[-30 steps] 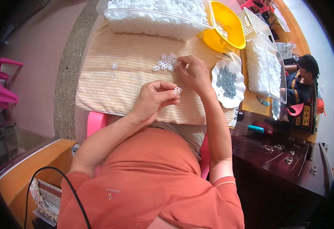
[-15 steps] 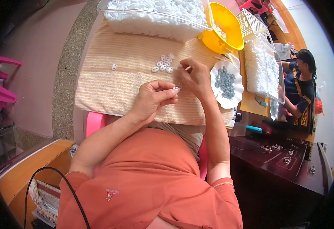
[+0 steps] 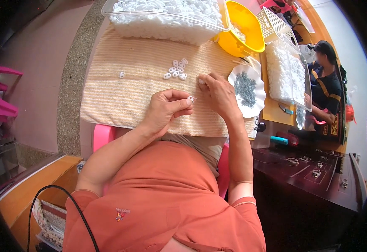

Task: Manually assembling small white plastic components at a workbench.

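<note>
My left hand [image 3: 171,105] is closed, thumb and forefinger pinching a small white plastic two-hole piece [image 3: 191,99] with a thin, clear bit sticking out of it. To its right, my right hand [image 3: 219,92] hangs low over the striped towel [image 3: 116,98], fingers bent and pinched. A small white piece [image 3: 201,81] shows at its fingertips; its holes cannot be made out. Just beyond lies a loose group of white two-hole pieces [image 3: 175,69], and one more piece [image 3: 121,74] sits alone to the left. Beside my right hand stands a white scalloped dish [image 3: 257,105] of small grey-clear parts [image 3: 245,89].
A clear bin [image 3: 166,31] heaped with white pieces stands at the far edge, next to a yellow bowl [image 3: 240,29]. On the right are another filled clear bin [image 3: 286,71] and a white perforated basket [image 3: 271,25]. Past them sits a co-worker [image 3: 328,84].
My right hand has turned more palm-down and come slightly nearer to me, away from the loose pieces. My left hand keeps its pinch. The view has shifted slightly; the co-worker's pose has changed.
</note>
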A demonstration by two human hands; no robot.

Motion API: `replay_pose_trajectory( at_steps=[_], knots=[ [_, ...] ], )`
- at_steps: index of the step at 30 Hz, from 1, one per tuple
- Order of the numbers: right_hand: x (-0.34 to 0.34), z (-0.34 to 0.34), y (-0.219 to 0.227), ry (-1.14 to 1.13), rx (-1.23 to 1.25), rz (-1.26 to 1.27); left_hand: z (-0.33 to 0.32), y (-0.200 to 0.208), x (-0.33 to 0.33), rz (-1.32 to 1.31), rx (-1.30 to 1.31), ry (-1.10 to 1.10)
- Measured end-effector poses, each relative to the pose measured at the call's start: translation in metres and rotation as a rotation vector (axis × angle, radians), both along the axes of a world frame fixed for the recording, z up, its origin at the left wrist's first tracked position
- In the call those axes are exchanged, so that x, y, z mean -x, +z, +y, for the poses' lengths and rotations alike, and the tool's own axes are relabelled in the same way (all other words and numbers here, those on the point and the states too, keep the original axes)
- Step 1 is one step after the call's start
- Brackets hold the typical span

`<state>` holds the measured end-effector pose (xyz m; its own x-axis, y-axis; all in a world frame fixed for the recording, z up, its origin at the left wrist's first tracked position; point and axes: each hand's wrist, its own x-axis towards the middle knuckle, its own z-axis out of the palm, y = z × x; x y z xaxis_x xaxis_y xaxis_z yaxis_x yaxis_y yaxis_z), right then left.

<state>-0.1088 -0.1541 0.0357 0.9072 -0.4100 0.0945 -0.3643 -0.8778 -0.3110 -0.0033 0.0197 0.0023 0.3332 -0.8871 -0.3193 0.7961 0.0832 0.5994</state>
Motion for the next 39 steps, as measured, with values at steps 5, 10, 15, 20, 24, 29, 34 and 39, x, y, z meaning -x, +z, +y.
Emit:
replay_pose_trajectory(
  at_steps=[5,10,15,20,24,29,34,39],
  knots=[
    [0.005,0.004,0.000,-0.037,-0.039,-0.056,-0.001,0.000,0.000,0.001,-0.009,-0.001],
    [0.008,0.007,0.000,-0.033,-0.051,-0.063,0.000,-0.001,-0.001,-0.007,-0.018,-0.007],
    [0.014,0.008,0.011,-0.016,-0.048,-0.040,0.001,0.000,0.001,-0.016,-0.016,-0.009],
    [0.012,0.007,0.022,0.006,-0.011,0.088,0.000,0.000,0.001,-0.027,-0.018,-0.013],
    [0.010,-0.005,0.009,0.007,-0.031,0.027,0.000,-0.001,0.001,-0.029,-0.014,-0.015],
    [0.009,-0.003,0.003,0.018,-0.054,-0.033,0.000,-0.001,0.000,-0.032,-0.013,-0.020],
    [0.011,0.003,0.004,0.004,-0.069,-0.007,0.000,0.002,0.001,-0.037,-0.036,-0.025],
    [0.019,0.001,0.000,-0.017,-0.149,-0.069,0.000,-0.001,0.001,-0.037,-0.019,-0.016]
  ],
)
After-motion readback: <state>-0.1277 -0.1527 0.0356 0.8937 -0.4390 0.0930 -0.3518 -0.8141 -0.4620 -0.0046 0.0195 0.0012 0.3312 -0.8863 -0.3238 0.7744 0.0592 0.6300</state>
